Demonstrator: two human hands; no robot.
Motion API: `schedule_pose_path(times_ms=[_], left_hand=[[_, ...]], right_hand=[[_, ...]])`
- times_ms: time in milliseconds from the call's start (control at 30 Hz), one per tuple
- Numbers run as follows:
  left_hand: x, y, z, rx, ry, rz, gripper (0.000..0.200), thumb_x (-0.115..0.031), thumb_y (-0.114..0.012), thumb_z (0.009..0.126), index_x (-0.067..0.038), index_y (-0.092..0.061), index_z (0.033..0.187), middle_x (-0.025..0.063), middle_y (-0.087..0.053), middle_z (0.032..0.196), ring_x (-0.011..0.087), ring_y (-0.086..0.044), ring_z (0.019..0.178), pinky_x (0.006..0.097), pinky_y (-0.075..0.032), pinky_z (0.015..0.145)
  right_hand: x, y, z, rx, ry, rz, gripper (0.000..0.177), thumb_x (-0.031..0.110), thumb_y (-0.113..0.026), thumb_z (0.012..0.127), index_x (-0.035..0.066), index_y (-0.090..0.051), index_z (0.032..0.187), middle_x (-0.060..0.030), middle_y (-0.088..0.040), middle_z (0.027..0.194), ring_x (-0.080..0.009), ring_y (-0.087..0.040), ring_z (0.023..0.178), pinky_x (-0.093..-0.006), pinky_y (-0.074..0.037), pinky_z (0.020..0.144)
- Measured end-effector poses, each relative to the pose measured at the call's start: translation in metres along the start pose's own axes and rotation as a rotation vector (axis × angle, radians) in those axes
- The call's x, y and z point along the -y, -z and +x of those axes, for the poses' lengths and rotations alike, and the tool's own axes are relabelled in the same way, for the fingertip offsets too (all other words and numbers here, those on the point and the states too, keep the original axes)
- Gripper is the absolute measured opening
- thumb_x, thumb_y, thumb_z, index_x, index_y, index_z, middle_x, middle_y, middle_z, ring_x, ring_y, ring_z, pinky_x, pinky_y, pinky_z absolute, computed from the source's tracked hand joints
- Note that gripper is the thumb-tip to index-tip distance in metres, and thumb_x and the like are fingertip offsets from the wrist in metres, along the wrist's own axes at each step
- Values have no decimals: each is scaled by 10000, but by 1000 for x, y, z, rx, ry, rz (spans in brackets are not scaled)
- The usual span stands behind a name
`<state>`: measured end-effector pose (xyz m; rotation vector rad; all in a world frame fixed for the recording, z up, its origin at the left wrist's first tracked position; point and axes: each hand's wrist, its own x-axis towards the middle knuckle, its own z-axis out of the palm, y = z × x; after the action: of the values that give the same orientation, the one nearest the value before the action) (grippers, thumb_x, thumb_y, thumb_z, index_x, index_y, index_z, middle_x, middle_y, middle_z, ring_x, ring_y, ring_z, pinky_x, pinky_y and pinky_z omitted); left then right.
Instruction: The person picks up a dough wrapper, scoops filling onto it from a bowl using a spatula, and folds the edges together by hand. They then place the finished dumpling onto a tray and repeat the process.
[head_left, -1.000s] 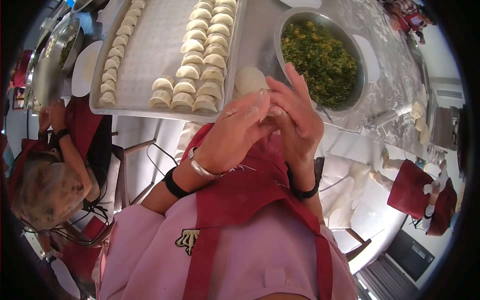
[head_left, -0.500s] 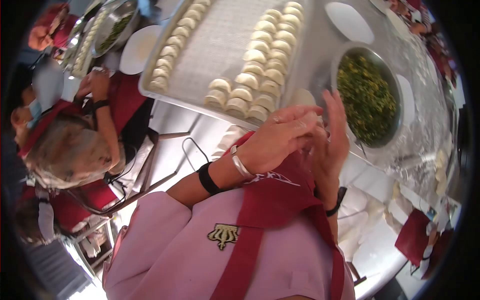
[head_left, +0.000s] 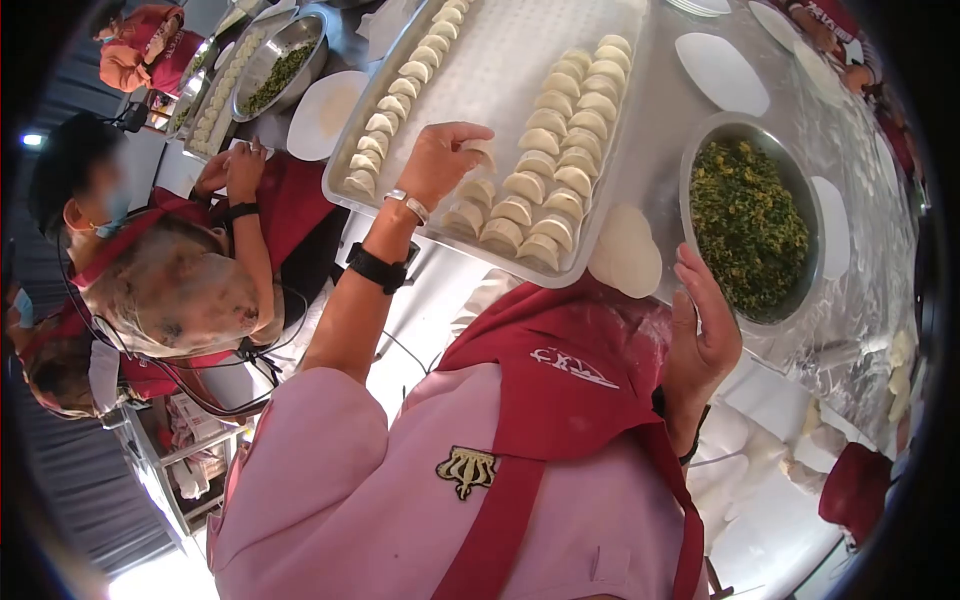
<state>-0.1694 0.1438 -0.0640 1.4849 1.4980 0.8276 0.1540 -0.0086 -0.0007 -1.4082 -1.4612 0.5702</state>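
My left hand is over the metal tray, its fingers pinched on a pale half-moon dumpling at the end of a short row. Two longer rows of dumplings lie right beside it, and another row runs along the tray's left side. My right hand, fingers stretched and holding nothing, is beside the bowl's near side. A steel bowl contains chopped green and yellow filling. Round dough wrappers lie between tray and bowl, just left of my right hand.
White plates lie behind the bowl and to its right. Plastic film dusted with flour covers the table on the right. A co-worker in a red apron sits at left, near another filling bowl and plate.
My hands were together in front of the bowl. My left hand has moved left over the tray with a dumpling; my right has moved apart, down and right. The view has shifted slightly.
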Motion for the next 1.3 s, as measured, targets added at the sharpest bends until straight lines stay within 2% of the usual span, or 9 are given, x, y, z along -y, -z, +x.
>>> schedule_pose_path(times_ms=[300, 400, 500, 600, 767, 867, 1000, 1167, 1300], left_hand=[[8, -16, 2, 46, 8, 157, 323, 39, -649, 793, -2, -723, 1104, 28, -708, 898, 87, -593, 755, 241, -507, 709], [11, -19, 0, 18, -23, 218, 271, -27, -648, 790, -28, -741, 1044, 117, -727, 859, 176, -668, 765, 299, -532, 729], [6, -22, -5, -18, -76, 319, 289, -26, -638, 774, -41, -741, 1044, 132, -720, 905, 237, -677, 823, 333, -532, 775], [16, -23, -3, -22, -175, 398, 336, 9, -648, 780, -38, -728, 1103, 79, -715, 946, 154, -645, 842, 282, -511, 765], [26, -22, -1, -8, -270, 437, 299, -7, -650, 801, -30, -718, 1092, 123, -699, 1058, 224, -666, 893, 304, -515, 808], [28, -26, -4, -101, -413, 587, 246, -17, -618, 809, -44, -727, 1028, 130, -689, 1085, 327, -632, 1017, 392, -513, 884], [24, -26, -7, -82, -447, 643, 245, -23, -623, 817, -35, -718, 1043, 132, -684, 1107, 338, -626, 1015, 400, -513, 889], [18, -26, -12, -99, -399, 589, 280, -24, -639, 818, -23, -699, 1092, 145, -673, 1150, 351, -629, 1045, 392, -512, 914], [5, -29, -23, -194, -438, 503, 315, -9, -657, 814, -20, -690, 1127, 169, -666, 1171, 353, -633, 1072, 381, -515, 918]], right_hand=[[-12, 10, -5, -36, -7, 23, 191, -34, -641, 885, -30, -701, 1067, -194, -696, 1162, -276, -669, 1098, -347, -502, 958], [-13, 10, -7, -32, -25, 51, 199, -40, -642, 881, -35, -698, 1072, -196, -693, 1166, -279, -666, 1103, -346, -501, 961], [-11, 12, -8, -24, -39, 55, 207, -53, -640, 872, -42, -693, 1072, -198, -691, 1169, -281, -663, 1108, -347, -503, 961], [-11, 13, -9, 4, -36, 47, 220, -68, -633, 859, -42, -689, 1070, -195, -691, 1172, -283, -663, 1111, -350, -505, 961], [-23, 13, -16, 59, -25, -31, 254, -73, -634, 836, -16, -690, 1076, -178, -691, 1173, -297, -666, 1109, -348, -501, 966], [-46, -2, -23, 96, -106, -43, 253, -49, -661, 830, -15, -687, 1079, -170, -688, 1171, -324, -653, 1120, -367, -501, 973], [-85, -23, -26, 144, -17, -212, 420, -24, -694, 793, 11, -630, 1206, -161, -630, 1278, -353, -559, 1239, -408, -453, 1039], [-77, -32, -20, 250, 93, -437, 599, -24, -710, 741, 47, -557, 1316, -142, -548, 1392, -357, -440, 1360, -483, -345, 1134], [-95, -31, -24, 251, 154, -450, 564, -13, -720, 741, 52, -585, 1284, -131, -553, 1388, -360, -446, 1355, -504, -318, 1149]])
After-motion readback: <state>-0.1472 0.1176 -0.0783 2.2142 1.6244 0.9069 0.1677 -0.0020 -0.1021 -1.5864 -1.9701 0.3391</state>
